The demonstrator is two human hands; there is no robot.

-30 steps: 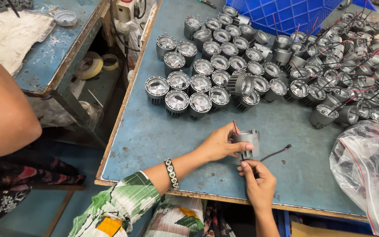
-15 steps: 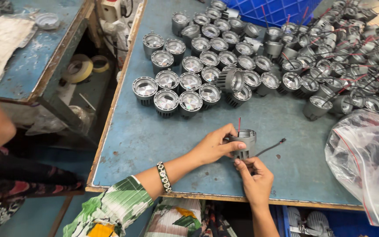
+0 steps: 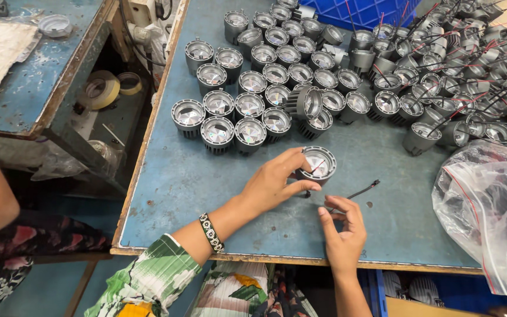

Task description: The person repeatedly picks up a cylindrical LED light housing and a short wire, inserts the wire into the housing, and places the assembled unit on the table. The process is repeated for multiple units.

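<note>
The left hand [image 3: 274, 185] was found curled around a round grey lamp housing [image 3: 318, 164], with its fingers [image 3: 293, 157] pinching the rim from the near side and the thumb pressed below it. The housing was held tilted, its reflective face turned up towards the camera, just above the blue counter [image 3: 177, 176]. A thin red wire was seen crossing the face of the housing.

The right hand [image 3: 342, 226] was recorded just below and to the right of the left fingers, apart from the housing. Its thumb and forefinger were pressed together on the near end of a thin black wire [image 3: 362, 191], which ran up and to the right from the fingertips and ended just above the counter surface. Whether that wire joined the housing could not be told.

Beyond the left fingers, a group of like housings [image 3: 247, 105] was noted standing upright in close rows, face up. Farther to the right of these, a heap of housings with red and black leads [image 3: 453, 76] was observed. A clear plastic bag [image 3: 491, 211] lay well to the right of the right hand. A beaded bracelet [image 3: 210, 232] was worn on the left wrist.
</note>
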